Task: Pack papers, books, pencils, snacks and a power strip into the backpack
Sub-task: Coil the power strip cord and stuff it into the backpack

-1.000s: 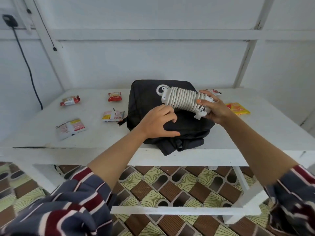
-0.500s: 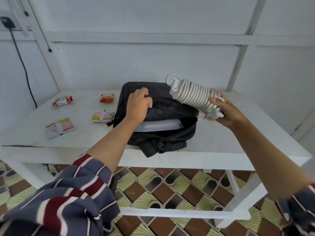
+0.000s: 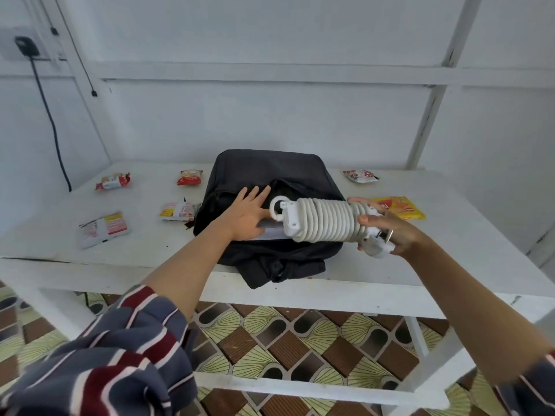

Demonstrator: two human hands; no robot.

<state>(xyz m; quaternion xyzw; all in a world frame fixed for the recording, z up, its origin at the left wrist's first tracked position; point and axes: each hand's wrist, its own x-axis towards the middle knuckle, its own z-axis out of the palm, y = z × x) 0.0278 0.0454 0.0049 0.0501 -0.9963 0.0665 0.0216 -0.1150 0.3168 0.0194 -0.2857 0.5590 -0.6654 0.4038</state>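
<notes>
A black backpack [image 3: 270, 169] lies flat on the white table [image 3: 450, 250], its opening toward me with white papers [image 3: 271, 234] showing inside. My left hand [image 3: 244, 216] is spread with straight fingers at the opening, over the flap. My right hand [image 3: 387, 228] grips the near end of a white power strip [image 3: 321, 220] wound in its own cord. The strip hangs level just above the opening, its far end close to my left fingers.
Snack packets lie about the table: a red one [image 3: 189, 177], two white ones [image 3: 112, 181] [image 3: 178, 211] and a flat packet [image 3: 103, 229] on the left, a red-white one [image 3: 360, 175] and a yellow one [image 3: 399, 207] on the right. A black cable [image 3: 51, 121] hangs down the left wall.
My right hand has lowered the power strip from a raised tilt down to the backpack's opening. My left hand has let go of the flap and now lies spread at the opening.
</notes>
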